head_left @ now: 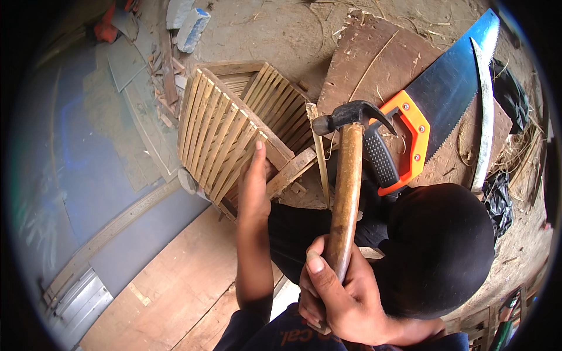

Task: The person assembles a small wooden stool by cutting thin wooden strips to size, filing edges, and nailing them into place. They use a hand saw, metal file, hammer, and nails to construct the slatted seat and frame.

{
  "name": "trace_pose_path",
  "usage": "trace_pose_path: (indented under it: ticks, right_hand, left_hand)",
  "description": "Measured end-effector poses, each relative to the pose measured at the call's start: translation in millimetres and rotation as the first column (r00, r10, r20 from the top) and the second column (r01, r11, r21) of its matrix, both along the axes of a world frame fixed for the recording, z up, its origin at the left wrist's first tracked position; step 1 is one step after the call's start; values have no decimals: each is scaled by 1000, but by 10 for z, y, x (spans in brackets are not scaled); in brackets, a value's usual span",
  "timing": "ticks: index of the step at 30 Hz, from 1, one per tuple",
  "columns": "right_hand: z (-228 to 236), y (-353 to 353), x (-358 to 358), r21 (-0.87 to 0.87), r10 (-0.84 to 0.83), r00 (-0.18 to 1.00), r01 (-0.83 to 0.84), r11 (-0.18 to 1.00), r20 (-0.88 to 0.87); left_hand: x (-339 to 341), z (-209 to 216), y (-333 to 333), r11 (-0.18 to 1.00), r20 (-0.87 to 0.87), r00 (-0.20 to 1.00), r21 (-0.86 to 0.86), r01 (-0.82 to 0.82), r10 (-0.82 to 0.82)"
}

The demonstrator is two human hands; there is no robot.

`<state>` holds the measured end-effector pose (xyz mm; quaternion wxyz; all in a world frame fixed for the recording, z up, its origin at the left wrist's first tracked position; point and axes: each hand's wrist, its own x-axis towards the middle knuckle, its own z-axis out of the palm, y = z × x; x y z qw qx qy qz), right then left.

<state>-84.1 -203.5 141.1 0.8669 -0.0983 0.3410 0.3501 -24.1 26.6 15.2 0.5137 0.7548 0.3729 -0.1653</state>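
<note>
A slatted wooden frame (225, 126), box-like and made of thin strips nailed to thicker bars, stands tilted in front of me on the left. My left hand (254, 184) grips its near edge, thumb up along the slats and the other fingers partly hidden behind the wood. In my right hand (345, 292) is a claw hammer (346, 193), held upright by its wooden handle with the dark metal head at the top. The head is raised, apart from the frame. A thin loose-looking strip (319, 155) stands between frame and hammer.
A hand saw (442, 82) with an orange and black handle lies on a brown board (374, 58). Across its blade rests a curved pale piece (483, 117). My black-clad knee (436, 251) bulges at right. Blue-grey panels (76, 146) and wood scraps (167, 105) lie left.
</note>
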Motion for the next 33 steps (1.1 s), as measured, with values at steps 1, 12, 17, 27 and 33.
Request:
trace_pose_path:
  ticks: [1,12,17,27,33]
  right_hand:
    - [16,-11,20,-5,6,1000,-7,1000,-5]
    - [12,70,-136,-132,34,985,-12,991,168]
    - [-13,195,-266,-549,271,912,-62,834,308]
    - [413,-369,-303,-752,524,635,659,17,568]
    - [-31,-910,-483,-695,482,749,637,-334,454]
  left_hand:
    - [25,37,-99,998,13,1000,60,5,-6]
    - [-34,2,-125,997,214,975,55,52,-63]
    - [-108,-367,357,988,200,977,-116,101,-76]
    - [-222,-208,171,876,491,726,294,382,-482]
    - [-375,124,253,955,547,785,116,273,-291]
